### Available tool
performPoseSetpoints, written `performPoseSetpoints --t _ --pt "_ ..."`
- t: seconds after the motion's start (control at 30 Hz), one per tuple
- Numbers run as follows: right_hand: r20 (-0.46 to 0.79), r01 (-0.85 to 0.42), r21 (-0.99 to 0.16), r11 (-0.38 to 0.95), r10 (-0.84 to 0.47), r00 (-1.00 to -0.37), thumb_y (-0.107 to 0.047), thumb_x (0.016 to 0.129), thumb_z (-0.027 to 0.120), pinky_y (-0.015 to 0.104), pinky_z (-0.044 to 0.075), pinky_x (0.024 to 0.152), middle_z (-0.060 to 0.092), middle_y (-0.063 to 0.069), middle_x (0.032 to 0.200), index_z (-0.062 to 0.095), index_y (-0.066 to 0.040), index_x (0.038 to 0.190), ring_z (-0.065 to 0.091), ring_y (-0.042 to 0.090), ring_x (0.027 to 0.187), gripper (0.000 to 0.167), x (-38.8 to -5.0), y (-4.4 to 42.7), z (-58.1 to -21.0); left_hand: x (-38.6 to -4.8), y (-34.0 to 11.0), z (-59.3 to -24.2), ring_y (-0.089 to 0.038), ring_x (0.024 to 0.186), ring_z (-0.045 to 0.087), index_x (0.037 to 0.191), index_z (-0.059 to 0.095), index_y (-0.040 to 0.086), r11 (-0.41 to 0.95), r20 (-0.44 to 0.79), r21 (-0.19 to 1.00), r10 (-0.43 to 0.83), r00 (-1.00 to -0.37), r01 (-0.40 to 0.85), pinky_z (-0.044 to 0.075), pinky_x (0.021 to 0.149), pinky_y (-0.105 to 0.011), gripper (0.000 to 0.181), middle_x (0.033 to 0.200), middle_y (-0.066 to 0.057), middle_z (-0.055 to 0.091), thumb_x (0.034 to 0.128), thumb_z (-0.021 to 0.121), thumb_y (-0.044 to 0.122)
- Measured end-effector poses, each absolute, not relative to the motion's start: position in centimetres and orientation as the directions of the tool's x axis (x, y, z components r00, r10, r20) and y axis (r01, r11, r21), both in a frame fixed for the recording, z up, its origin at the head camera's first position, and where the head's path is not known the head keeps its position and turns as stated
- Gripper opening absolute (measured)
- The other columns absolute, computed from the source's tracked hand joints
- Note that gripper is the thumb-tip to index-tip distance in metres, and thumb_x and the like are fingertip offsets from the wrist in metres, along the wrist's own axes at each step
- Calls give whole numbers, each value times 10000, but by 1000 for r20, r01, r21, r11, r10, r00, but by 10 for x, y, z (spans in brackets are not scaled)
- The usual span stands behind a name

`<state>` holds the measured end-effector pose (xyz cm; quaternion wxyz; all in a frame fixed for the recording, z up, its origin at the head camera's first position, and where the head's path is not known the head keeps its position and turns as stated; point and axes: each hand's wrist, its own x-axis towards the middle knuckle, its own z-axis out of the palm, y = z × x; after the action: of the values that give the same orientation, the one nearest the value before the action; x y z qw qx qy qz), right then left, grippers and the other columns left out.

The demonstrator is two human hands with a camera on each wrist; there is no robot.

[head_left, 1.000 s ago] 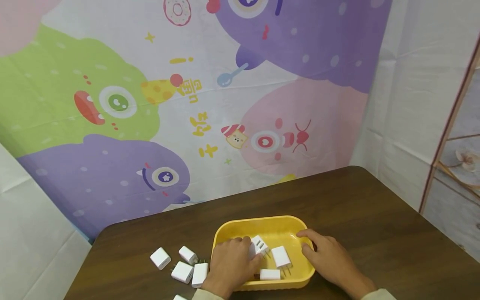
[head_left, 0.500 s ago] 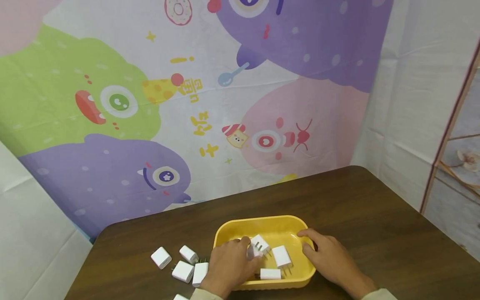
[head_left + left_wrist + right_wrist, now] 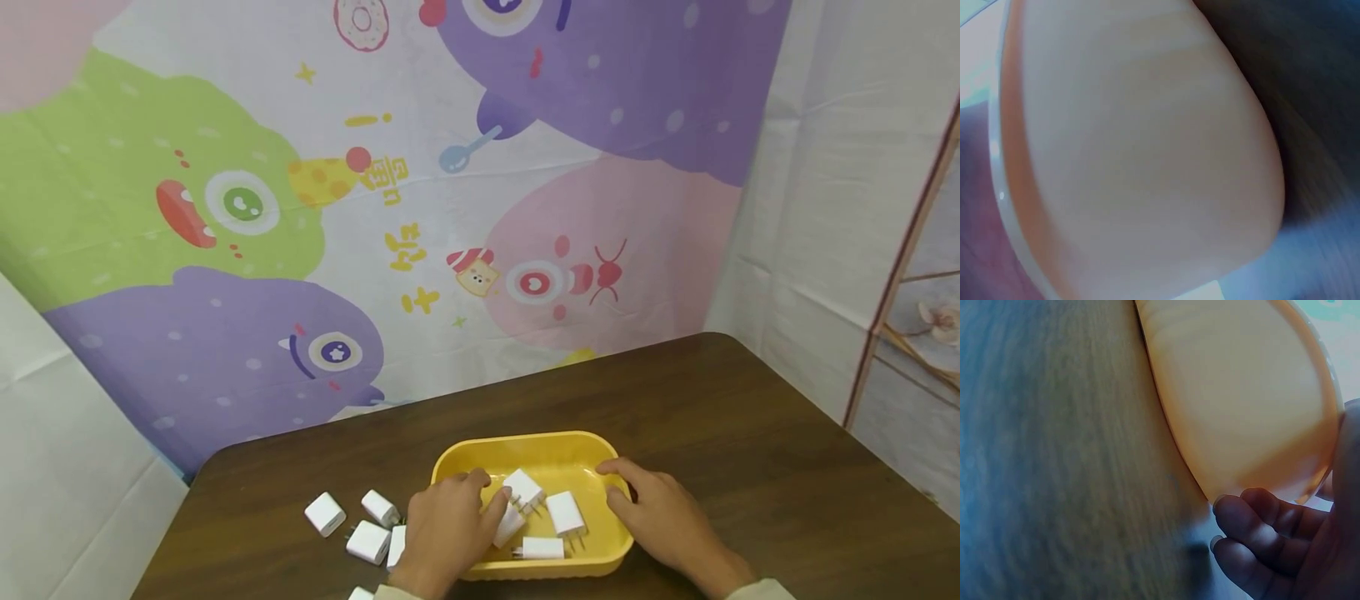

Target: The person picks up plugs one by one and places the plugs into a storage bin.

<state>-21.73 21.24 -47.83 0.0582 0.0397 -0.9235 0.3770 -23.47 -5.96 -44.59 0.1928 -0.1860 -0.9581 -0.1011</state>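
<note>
From where I sit, four white chargers (image 3: 566, 512) lie in the yellow tray (image 3: 517, 454), which stands near the table's front. One of them sits by the left wall, partly hidden behind my left hand (image 3: 447, 521); another lies along the front wall, and two have their prongs angled toward the front.

That left hand reaches over the tray's left rim, thumb and forefinger spread apart, and I see nothing held between them (its other fingers are out of my sight). My right hand (image 3: 663, 510) grips the opposite rim, thumb and forefinger over the edge, with more fingers curled against the outer wall in the right wrist view.

Left of the tray, five more chargers (image 3: 368, 542) lie on the dark wooden table (image 3: 675, 400), one cut off by my lower border and one partly covered by the left hand.

Pale sleeves (image 3: 761, 590) show at both wrists, and behind everything hangs a cloth printed with cartoon monsters (image 3: 285, 225).
</note>
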Motion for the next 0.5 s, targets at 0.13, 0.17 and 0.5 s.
performPoseSetpoints --t 0.13,0.17,0.5 --pt "134 -114 -694 711 -28 -991 -227 973 624 274 359 495 442 -75 585 674 -248 1229 366 84 488 261 -218 212 -479 -234 -63 -445 -144 568 602 909 735 179 892 441 152 324 -837 426 412 466 -332 193 690 125 625 894 678 363" --pt "135 -115 -694 711 -28 -990 -227 973 626 274 360 501 450 -77 592 675 -246 1229 366 84 494 262 -218 213 -479 -234 -63 -445 -128 560 589 905 734 179 888 449 157 326 -832 433 410 468 -323 175 680 138 609 893 678 344" --pt "146 -122 -689 715 -29 -989 -218 974 620 276 360 501 443 -67 594 678 -244 1221 371 87 493 255 -217 212 -478 -229 -70 -438 -26 552 516 823 715 217 852 494 216 326 -806 477 383 472 -263 110 670 176 566 899 684 290"
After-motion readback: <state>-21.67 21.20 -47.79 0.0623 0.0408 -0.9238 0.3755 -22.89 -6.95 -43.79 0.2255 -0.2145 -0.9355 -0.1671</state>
